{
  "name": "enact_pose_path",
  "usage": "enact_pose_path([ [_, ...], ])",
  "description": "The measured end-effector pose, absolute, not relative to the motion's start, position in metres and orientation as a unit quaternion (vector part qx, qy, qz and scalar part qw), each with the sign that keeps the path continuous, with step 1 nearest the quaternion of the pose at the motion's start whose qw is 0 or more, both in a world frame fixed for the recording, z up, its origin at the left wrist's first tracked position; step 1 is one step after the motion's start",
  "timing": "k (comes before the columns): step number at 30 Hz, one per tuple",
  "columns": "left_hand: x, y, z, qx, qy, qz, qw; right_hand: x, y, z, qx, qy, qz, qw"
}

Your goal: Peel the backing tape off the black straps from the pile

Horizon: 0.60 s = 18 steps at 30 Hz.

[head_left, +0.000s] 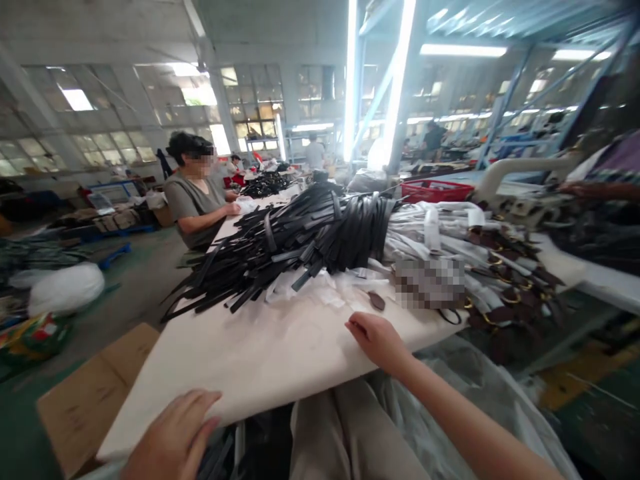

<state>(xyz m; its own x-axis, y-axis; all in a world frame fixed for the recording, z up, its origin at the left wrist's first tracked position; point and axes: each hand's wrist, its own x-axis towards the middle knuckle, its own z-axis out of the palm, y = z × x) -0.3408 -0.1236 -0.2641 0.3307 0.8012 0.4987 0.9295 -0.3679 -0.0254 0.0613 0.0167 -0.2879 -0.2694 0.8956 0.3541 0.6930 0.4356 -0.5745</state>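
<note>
My left hand [173, 433] is at the near left edge of the white table [240, 353], fingers stretched out and thumb apart, holding nothing. Over the table's front edge, my right hand [377, 340] has its fingers curled together; whatever is in them, if anything, is hidden. Just beyond it lies a small dark brown oval piece [376, 301], apart from the fingers. A large pile of black straps [300, 233] spreads across the table's middle. To its right are bundles of straps in white wrapping [440, 227], with brown ends and gold-coloured rings.
A cardboard box [100, 393] stands on the floor at left. Clear plastic sheeting [480, 393] hangs beside my legs at right. Another person [197, 193] works at the table's far left side. A red crate [437, 191] and a beige machine [515, 187] are behind the bundles.
</note>
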Motion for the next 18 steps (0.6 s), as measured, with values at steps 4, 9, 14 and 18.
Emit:
enact_pose_path([
  [4,-0.279,-0.027,-0.249,-0.816,-0.563,-0.128,0.014,0.056,0.009,-0.291,-0.507,-0.795,0.144,0.301],
  [9,-0.253,0.025,-0.236,-0.83,-0.545,-0.116,-0.022,0.059,0.004,-0.282,-0.502,-0.8,0.157,0.289],
  [14,-0.252,-0.014,-0.234,-0.813,-0.55,-0.192,0.011,0.058,0.017,-0.258,-0.491,-0.805,0.162,0.29],
  [18,-0.27,-0.083,-0.235,-0.655,-0.659,-0.369,-0.027,0.037,0.036,-0.238,-0.454,-0.828,0.14,0.299],
])
